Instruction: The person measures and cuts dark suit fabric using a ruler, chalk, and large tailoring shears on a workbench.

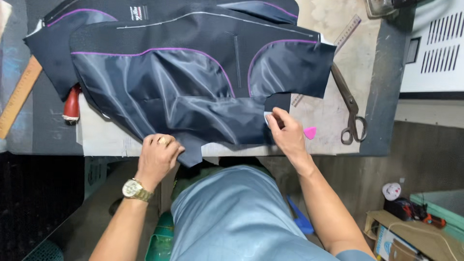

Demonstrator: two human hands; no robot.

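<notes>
Head view: worktable (338, 29) pale, worn, near edge at the person's waist. Dark jacket panel (193, 82) spread across it. Left hand (157, 157) pinches its hem; right hand (285, 133) pinches white chalk (267, 117) on it. Scissors (349, 104), ruler (338, 43) on bare right side.

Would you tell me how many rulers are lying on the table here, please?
2. A clear ruler lies slanted at the right, partly under the dark jacket panel beside the scissors; a wooden ruler sits at the left edge. The fabric may hide others.
</notes>
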